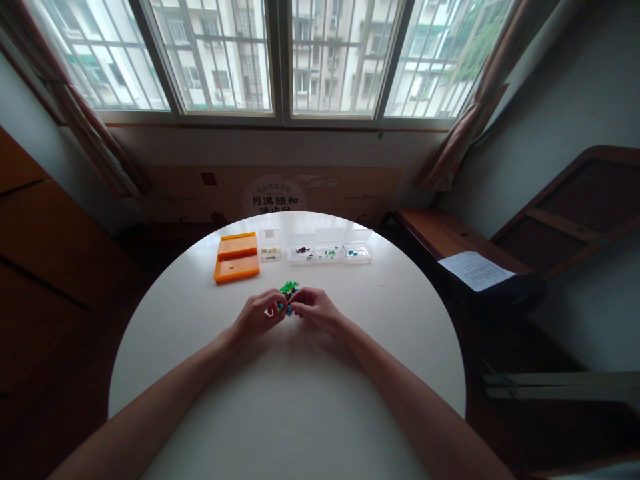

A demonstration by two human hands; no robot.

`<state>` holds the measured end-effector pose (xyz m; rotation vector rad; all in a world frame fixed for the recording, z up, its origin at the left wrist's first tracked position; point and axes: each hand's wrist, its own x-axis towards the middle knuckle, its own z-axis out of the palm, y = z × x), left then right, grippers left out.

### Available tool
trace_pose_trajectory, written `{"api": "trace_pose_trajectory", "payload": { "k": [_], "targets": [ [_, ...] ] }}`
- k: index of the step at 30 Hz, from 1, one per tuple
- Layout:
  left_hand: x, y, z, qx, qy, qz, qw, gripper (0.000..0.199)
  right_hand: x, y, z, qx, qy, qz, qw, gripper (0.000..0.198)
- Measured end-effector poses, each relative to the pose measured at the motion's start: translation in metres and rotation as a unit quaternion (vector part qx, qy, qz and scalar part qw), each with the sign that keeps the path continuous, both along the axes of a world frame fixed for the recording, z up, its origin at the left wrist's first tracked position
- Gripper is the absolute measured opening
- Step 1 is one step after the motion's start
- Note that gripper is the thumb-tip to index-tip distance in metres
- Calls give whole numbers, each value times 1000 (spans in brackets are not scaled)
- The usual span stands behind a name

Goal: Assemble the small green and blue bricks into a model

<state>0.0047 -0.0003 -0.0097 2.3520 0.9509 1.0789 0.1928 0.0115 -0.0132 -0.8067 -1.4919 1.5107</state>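
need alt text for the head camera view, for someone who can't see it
Two bare hands, left hand and right hand, meet over a round white table, pinching a small green and blue toy piece between their fingertips. Behind them sit an orange tray and a row of clear boxes holding small parts, below a barred window.

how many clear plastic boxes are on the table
4, in a row at the table's far edge, right of the orange tray. None seem hidden.
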Motion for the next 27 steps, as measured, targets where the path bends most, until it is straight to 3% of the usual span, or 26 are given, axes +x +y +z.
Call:
{"api": "trace_pose_trajectory", "payload": {
  "k": [27],
  "targets": [
    [1,0,3,22,1,16,1000,14,0,0,2,-26,8,-4,1000,33]
  ]
}}
